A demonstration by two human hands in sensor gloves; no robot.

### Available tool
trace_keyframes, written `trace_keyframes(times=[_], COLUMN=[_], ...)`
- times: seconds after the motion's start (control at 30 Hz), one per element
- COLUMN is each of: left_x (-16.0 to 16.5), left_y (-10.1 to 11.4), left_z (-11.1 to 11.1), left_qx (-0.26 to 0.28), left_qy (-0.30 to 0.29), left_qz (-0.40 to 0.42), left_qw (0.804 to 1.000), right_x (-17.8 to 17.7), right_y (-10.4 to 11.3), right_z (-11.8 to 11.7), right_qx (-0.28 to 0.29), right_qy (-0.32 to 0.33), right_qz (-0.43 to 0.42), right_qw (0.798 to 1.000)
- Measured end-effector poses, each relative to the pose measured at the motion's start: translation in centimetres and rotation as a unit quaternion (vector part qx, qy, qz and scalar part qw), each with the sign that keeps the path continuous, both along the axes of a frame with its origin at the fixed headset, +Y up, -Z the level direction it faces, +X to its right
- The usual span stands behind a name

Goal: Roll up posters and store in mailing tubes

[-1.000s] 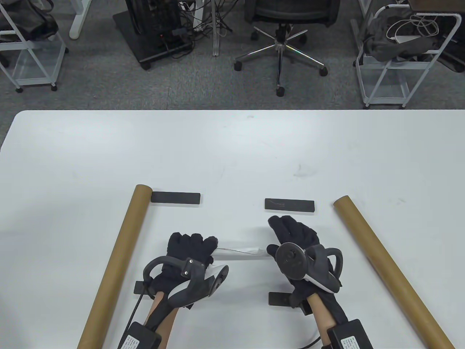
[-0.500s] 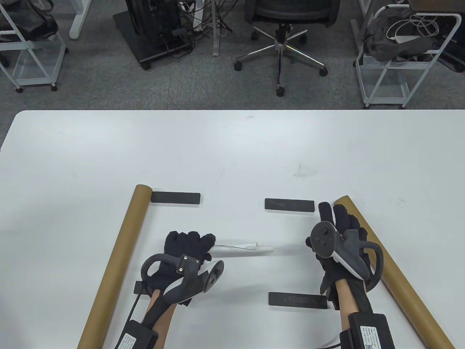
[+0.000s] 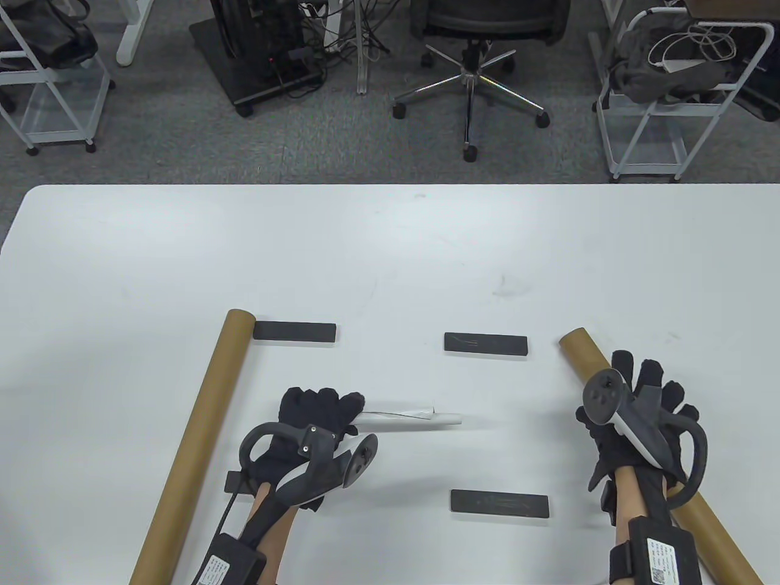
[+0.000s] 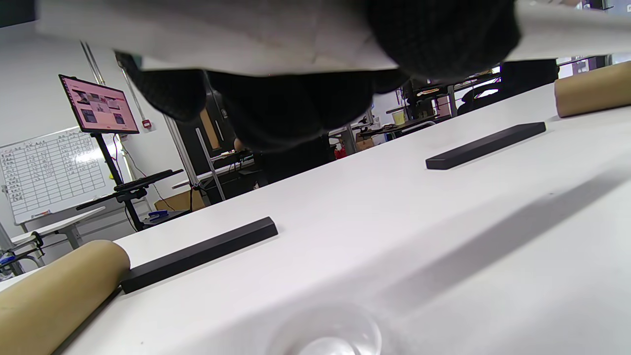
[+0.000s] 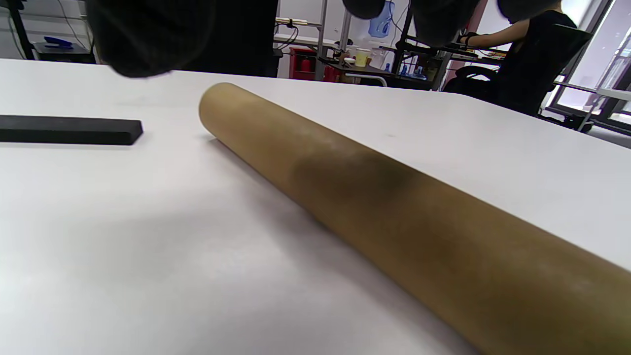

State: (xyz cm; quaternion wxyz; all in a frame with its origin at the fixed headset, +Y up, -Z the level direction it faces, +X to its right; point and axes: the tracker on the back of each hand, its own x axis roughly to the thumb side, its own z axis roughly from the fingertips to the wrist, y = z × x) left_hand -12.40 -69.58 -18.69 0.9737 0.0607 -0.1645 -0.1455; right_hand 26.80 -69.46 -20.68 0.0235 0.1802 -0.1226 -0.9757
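A white poster (image 3: pixel 408 418), rolled into a thin roll, lies across the table's near middle. My left hand (image 3: pixel 322 407) grips its left end; in the left wrist view the roll (image 4: pixel 256 44) crosses the top with my gloved fingers (image 4: pixel 296 108) curled round it. My right hand (image 3: pixel 647 382) hovers with fingers spread over the upper part of the right brown mailing tube (image 3: pixel 585 356), holding nothing. In the right wrist view that tube (image 5: pixel 394 212) runs diagonally below my fingertips (image 5: pixel 148 34), apart from them. The left mailing tube (image 3: pixel 207 420) lies left of my left hand.
Black flat bars lie on the white table (image 3: pixel 390 256): two behind the roll (image 3: pixel 294 332) (image 3: pixel 485 344), one in front (image 3: pixel 499 504), and another partly hidden under my left wrist (image 3: pixel 234 481). An office chair (image 3: pixel 469 67) and carts stand beyond the far edge.
My right hand has let go of the roll's right end and moved right, over the right tube. My left hand keeps holding the roll, which barely shifted.
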Motion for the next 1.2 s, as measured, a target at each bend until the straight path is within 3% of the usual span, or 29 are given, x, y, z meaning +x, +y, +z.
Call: trace_keyframes(times=[0.77, 0.9, 1.2], left_x=[0.2, 0.1, 0.0], left_y=[0.2, 0.2, 0.2], left_z=[0.1, 0.0, 0.0], left_qx=[-0.011, -0.018, -0.020], left_qy=[-0.003, -0.001, 0.001], left_qz=[-0.003, -0.002, -0.003], left_qw=[1.000, 1.000, 1.000], right_x=[4.4, 4.5, 4.3], right_y=[-6.4, -6.7, -6.6], right_z=[0.7, 0.7, 0.6], right_qx=[-0.103, -0.073, -0.075], right_qy=[-0.069, -0.058, -0.053], right_qz=[-0.040, -0.008, -0.004], right_qw=[0.992, 0.996, 0.996])
